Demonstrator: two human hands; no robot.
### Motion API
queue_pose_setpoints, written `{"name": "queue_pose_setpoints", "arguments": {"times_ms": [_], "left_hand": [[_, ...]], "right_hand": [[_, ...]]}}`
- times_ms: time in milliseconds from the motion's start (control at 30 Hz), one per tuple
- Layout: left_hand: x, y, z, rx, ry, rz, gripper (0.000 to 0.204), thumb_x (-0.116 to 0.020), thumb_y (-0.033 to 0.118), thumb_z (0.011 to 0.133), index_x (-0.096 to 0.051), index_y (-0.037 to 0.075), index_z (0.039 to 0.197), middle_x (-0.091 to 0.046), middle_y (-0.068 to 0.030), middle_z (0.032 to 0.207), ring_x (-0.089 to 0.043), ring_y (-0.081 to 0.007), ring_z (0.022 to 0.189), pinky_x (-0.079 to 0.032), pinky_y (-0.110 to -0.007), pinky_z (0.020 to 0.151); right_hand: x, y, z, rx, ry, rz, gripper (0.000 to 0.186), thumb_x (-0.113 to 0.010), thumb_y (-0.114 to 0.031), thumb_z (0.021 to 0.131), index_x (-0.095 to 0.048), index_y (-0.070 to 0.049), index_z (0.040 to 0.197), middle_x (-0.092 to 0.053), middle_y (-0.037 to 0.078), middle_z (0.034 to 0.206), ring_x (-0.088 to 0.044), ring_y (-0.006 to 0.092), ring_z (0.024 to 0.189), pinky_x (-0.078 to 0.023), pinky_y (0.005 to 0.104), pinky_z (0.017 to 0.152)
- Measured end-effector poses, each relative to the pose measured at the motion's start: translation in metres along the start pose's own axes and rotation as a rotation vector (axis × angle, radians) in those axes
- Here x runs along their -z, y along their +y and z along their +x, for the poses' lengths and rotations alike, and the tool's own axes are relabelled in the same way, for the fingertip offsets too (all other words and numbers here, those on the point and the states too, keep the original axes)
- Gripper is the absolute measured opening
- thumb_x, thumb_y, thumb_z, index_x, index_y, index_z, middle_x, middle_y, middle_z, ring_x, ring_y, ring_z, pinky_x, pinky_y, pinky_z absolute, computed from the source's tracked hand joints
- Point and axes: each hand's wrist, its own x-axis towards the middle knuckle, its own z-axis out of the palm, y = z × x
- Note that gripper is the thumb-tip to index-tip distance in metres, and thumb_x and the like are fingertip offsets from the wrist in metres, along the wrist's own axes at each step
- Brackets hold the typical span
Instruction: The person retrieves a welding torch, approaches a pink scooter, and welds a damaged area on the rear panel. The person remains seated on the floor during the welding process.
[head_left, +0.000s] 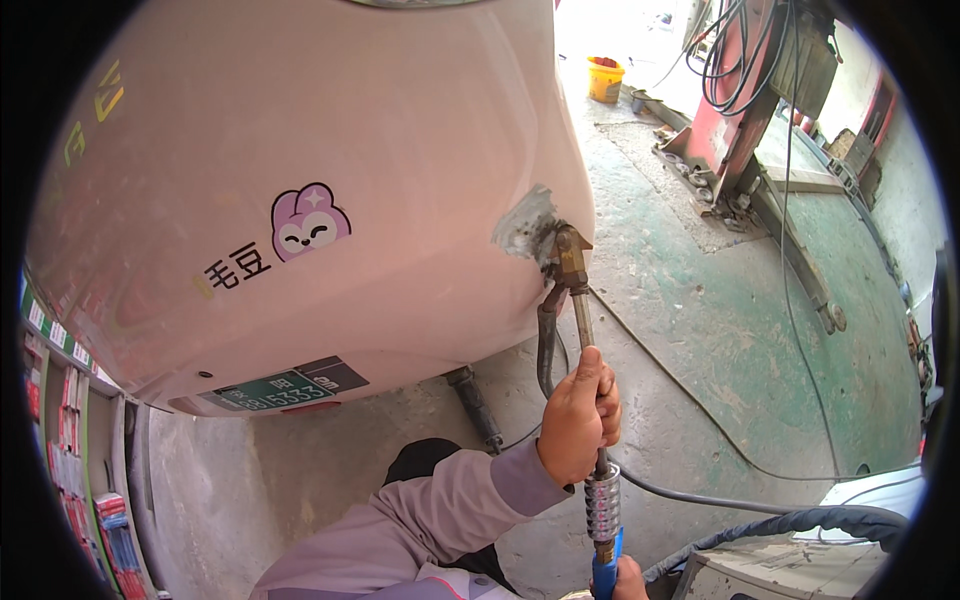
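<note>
My left hand [582, 415] wraps round the steel rod of a slide hammer dent puller [585, 320], thumb upward. The puller's brass-coloured head [571, 256] meets a bare grey metal patch [527, 222] on the pink car body panel [420, 130]; whether it is fixed there I cannot tell. Below my left hand sits the puller's ribbed silver weight [602, 505]. At the lower edge my right hand [630, 580], partly cut off, closes on the blue handle [606, 572]. A dark cable [547, 345] runs down from the head beside the rod.
A black cylindrical power tool [474, 408] stands out below the car's edge. Cables cross the floor at right. A scuffed machine housing [770, 570] is at lower right, a red lift post [728, 130] and yellow bucket [605, 80] farther back. Stocked shelves [75, 430] line the left.
</note>
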Motion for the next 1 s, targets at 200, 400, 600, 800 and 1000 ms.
{"name": "queue_pose_setpoints", "arguments": {"times_ms": [200,400,600,800,1000], "left_hand": [[0.000,0.001,0.000,0.005,-0.001,0.002,0.048,-0.037,0.057,0.105,-0.039,0.015,0.083,-0.030,0.0037,0.062,-0.026,-0.0077,0.048,-0.026,-0.026,0.043],[0.002,0.002,0.001,0.017,-0.007,-0.014,0.049,-0.038,0.058,0.104,-0.039,0.014,0.083,-0.030,0.0041,0.062,-0.026,-0.0078,0.048,-0.026,-0.026,0.043],[0.001,0.004,0.000,0.054,0.003,-0.055,0.049,-0.040,0.059,0.103,-0.040,0.015,0.083,-0.030,0.0040,0.062,-0.026,-0.0082,0.048,-0.027,-0.026,0.045],[0.011,0.000,0.004,0.033,-0.060,-0.087,0.047,-0.040,0.055,0.104,-0.045,0.012,0.085,-0.038,0.0015,0.062,-0.034,-0.0111,0.049,-0.034,-0.028,0.048],[0.027,-0.037,-0.018,-0.059,-0.154,0.259,0.044,-0.044,0.043,0.105,-0.057,0.004,0.088,-0.061,-0.0112,0.075,-0.062,-0.0244,0.067,-0.053,-0.038,0.069]], "right_hand": [[0.000,0.000,0.000,-0.100,0.008,0.080,0.028,-0.041,-0.032,0.103,-0.057,-0.011,0.094,-0.054,0.000,0.079,-0.048,0.0100,0.067,-0.041,0.0288,0.057],[-0.003,-0.007,-0.002,-0.014,0.022,0.018,0.029,-0.041,-0.031,0.103,-0.058,-0.009,0.095,-0.056,0.002,0.082,-0.049,0.0115,0.071,-0.042,0.0301,0.061],[0.000,-0.015,-0.003,0.117,0.012,-0.087,0.033,-0.041,-0.034,0.104,-0.058,-0.007,0.096,-0.056,0.003,0.080,-0.049,0.0129,0.069,-0.042,0.0313,0.060],[0.000,0.005,0.000,0.008,0.052,-0.008,0.034,-0.041,-0.036,0.104,-0.058,-0.008,0.094,-0.054,0.001,0.075,-0.048,0.0121,0.065,-0.040,0.0313,0.056],[0.006,0.033,0.005,0.072,0.062,-0.124,0.033,-0.041,-0.035,0.104,-0.056,-0.008,0.091,-0.054,0.002,0.075,-0.049,0.0125,0.065,-0.040,0.0315,0.056]]}}
